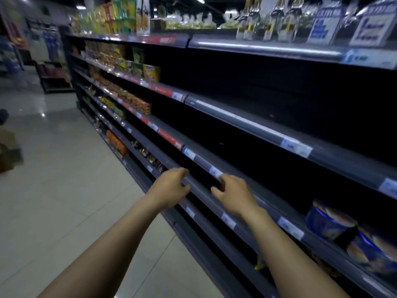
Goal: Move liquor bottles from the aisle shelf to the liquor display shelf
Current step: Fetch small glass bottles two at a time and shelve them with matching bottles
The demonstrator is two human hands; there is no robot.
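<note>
My left hand [171, 187] is low in the middle of the head view, fingers curled against the front rail of a lower aisle shelf [199, 190], with nothing visible in it. My right hand [234, 195] is just to its right, one shelf rail higher, fingers closed around a small dark object with a reddish edge [221, 183]; most of that object is hidden in shadow and blur. Several clear bottles [285, 20] with dark caps stand on the top shelf at the upper right, far above both hands.
The dark shelving [257, 125] runs from the far left to the near right, its middle bays bare. Snack packs [120, 63] fill the far left bays. Blue round tins [335, 222] sit at the lower right. The tiled aisle floor [64, 190] lies to the left, with a cardboard box [8, 155] at its edge.
</note>
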